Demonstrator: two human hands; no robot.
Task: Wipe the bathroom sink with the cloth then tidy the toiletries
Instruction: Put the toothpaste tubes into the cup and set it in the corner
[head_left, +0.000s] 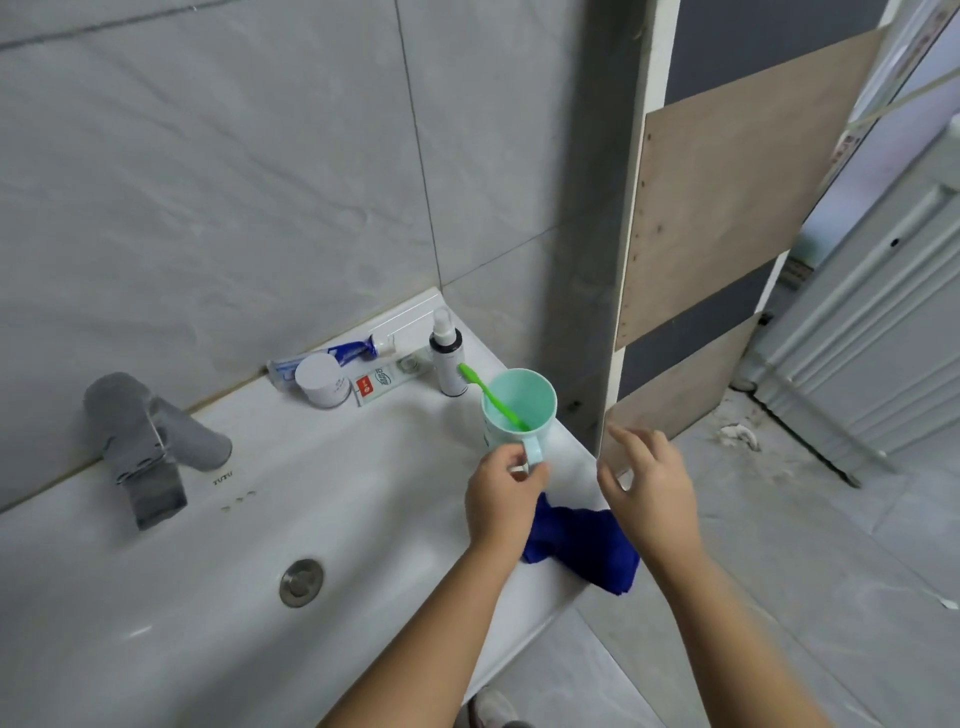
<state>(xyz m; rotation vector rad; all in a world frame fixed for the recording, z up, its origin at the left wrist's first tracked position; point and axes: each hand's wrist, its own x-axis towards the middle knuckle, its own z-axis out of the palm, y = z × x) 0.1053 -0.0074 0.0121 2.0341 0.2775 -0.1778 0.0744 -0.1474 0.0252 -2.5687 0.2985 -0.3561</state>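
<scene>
A mint green cup (519, 405) with a green toothbrush (488, 395) inside stands on the right rim of the white sink (208, 597). My left hand (501, 499) pinches the cup's handle. My right hand (649, 483) hovers just to the right of the cup, fingers spread, holding nothing. A blue cloth (587, 545) lies bunched on the sink's right edge below both hands. Behind the cup stand a dark spray bottle (447, 358) and a white jar (321, 379), with a blue toothpaste tube (343, 356) and a white tube (389, 376) lying flat.
A grey tap (150, 447) sits at the sink's back left, and the drain plug (301, 582) lies in the basin. Grey tiled walls rise behind. A wooden panel (701, 270) leans close on the right. Dusty floor tiles (805, 519) and a white door lie further right.
</scene>
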